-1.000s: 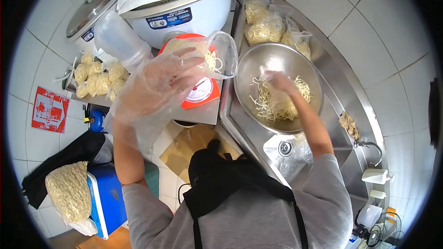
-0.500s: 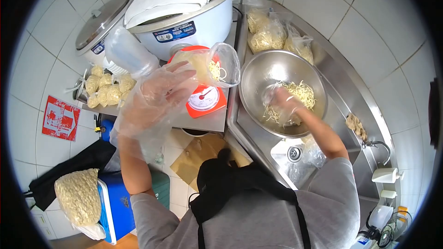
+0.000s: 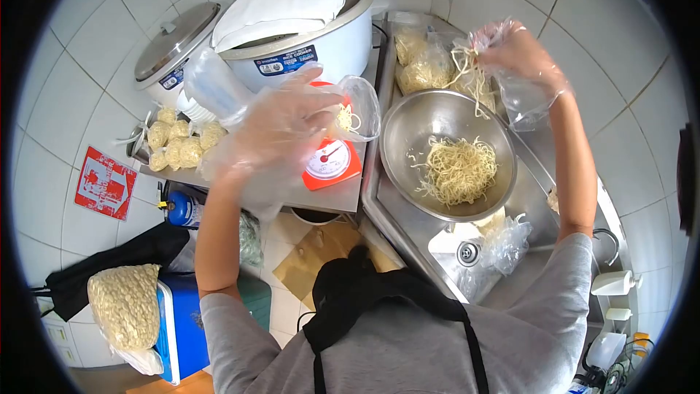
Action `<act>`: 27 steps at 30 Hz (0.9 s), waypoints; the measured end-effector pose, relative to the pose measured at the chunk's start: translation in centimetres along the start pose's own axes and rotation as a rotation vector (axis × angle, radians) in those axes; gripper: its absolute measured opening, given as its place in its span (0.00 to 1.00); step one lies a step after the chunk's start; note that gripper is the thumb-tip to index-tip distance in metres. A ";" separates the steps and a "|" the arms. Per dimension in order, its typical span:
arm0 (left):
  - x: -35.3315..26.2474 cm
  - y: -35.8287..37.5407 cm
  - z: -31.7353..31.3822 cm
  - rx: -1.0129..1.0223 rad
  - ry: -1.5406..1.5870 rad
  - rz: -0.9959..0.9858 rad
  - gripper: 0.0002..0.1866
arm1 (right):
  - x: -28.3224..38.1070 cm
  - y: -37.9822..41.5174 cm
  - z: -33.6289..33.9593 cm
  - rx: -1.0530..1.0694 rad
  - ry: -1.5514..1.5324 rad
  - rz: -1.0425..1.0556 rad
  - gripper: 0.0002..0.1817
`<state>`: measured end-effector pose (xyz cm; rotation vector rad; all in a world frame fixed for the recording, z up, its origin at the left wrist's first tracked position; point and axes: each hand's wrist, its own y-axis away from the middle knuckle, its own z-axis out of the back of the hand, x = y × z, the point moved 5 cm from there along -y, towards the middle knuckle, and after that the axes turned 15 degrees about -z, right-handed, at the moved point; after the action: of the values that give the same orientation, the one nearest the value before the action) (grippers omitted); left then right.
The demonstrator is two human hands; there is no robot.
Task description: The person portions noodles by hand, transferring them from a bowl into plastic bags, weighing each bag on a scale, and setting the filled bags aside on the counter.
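Observation:
Both hands wear clear plastic gloves. My right hand (image 3: pixel 510 49) is raised at the bowl's far right, fingers pinched on a small bunch of noodles (image 3: pixel 475 76) that dangles down. Below it, a pile of noodles (image 3: pixel 461 171) lies in a large steel bowl (image 3: pixel 408 113). My left hand (image 3: pixel 288 120) has its fingers stretched out and apart beside a clear plastic bag (image 3: pixel 370 106). Some noodles (image 3: pixel 345 118) show inside the bag, which rests on a red dial scale (image 3: pixel 348 177). The hand and its loose glove cover part of the bag and scale.
Behind the scale stands a large rice cooker (image 3: pixel 328 55) with a white cloth (image 3: pixel 281 7) on it. Bagged noodles (image 3: pixel 426 69) lie behind the bowl. Small tied bags (image 3: pixel 182 149) sit at the left. The sink (image 3: pixel 445 244) holds crumpled plastic (image 3: pixel 507 244).
My right hand has risen from the bowl, up and to the right, with noodles in its fingers. My left hand stays by the bag, moved slightly right and up.

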<state>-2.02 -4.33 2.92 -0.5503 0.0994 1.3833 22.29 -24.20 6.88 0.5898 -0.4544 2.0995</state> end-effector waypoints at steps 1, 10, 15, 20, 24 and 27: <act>0.4 -0.2 -0.7 -0.004 -0.014 -0.026 0.16 | 0.7 -0.1 0.1 0.050 -0.038 0.014 0.13; 4.8 -2.2 -4.6 -0.077 -0.240 0.271 0.12 | 9.3 0.5 -1.7 0.048 -0.159 0.212 0.20; 11.5 -2.5 -3.6 -0.136 0.274 0.239 0.17 | 13.6 -1.3 -6.9 0.046 -0.191 0.356 0.16; 14.1 -1.3 0.3 -0.076 0.540 0.229 0.21 | 17.0 -2.9 -11.7 0.128 -0.157 0.374 0.17; 14.5 -0.1 2.9 -0.125 0.538 0.160 0.27 | 18.6 -2.9 -12.4 0.112 -0.028 0.364 0.16; 13.7 0.2 3.7 -0.121 0.589 0.136 0.28 | 19.8 -3.1 -11.8 0.167 -0.216 0.514 0.17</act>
<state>-0.33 9.65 0.84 -1.0574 0.5383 1.3261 12.17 -3.32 8.64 0.8751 -0.6046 2.5913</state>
